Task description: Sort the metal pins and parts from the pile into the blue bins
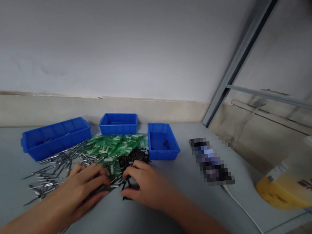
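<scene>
My left hand [86,185] rests at the front of the pile, fingers apart and slightly curved; what lies under its palm is hidden. Around it spread thin silvery metal rods with thicker ends [49,178], which look like rivets or screws. My right hand [148,185] curls its thumb and fingers around a few black screws [128,183] at the pile's front edge. Behind that hand is a heap of black screws [135,156]. Small clear-green plastic packets [106,146] with pale pieces inside lie between the silvery rods and the black heap.
Behind the pile stand a long blue bin [61,143] holding a few rods and another blue bin [119,129]. A third blue bin [164,154], with some black pieces, stands right. Farther right are a blurred phone [212,161], its white cable [245,211] and a yellow-bottomed container [281,193].
</scene>
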Available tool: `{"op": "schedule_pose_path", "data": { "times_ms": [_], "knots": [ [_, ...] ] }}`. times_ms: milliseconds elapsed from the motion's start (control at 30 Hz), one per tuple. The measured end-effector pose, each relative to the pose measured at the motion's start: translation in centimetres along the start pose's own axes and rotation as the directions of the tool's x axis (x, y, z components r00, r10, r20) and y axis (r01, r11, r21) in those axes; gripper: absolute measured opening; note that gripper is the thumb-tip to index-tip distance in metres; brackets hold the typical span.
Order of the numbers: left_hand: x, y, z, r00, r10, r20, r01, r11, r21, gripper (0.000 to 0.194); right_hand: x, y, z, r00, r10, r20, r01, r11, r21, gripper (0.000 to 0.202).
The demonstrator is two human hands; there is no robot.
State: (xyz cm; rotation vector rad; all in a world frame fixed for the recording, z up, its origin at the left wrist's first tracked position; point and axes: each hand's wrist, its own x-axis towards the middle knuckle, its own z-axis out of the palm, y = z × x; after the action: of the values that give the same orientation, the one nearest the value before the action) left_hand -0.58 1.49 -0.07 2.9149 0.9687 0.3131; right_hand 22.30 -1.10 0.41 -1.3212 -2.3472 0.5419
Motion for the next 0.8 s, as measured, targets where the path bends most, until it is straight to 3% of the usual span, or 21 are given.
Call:
{"op": "schedule_pose_path", "data": {
  "times_ms": [167, 467, 800],
  "knots": [
    [0.05, -0.14, -0.07, 1.0, -0.015, 0.018, 0.015, 1.0, -0.001, 0.017, -0.01, 0.41, 0.15, 0.998, -0.041, 0.039, 0.04, 0.999, 0.017, 0.031],
    [0.11, 0.04, -0.43, 0.998, -0.032, 0.061, 0.031, 0.999, 0.02, 0.017, 0.17, -0.15, -0.05, 0.999, -0.035, 0.042, 0.035, 0.999, 0.006, 0.011],
    [0.28, 0.08, -0.17, 0.998, 0.043, -0.038, -0.043, 0.999, 0.012, 0.017, 0.43, 0.28, 0.55, 0.997, -0.065, 0.035, 0.066, 0.998, -0.015, 0.011]
  ]
}}
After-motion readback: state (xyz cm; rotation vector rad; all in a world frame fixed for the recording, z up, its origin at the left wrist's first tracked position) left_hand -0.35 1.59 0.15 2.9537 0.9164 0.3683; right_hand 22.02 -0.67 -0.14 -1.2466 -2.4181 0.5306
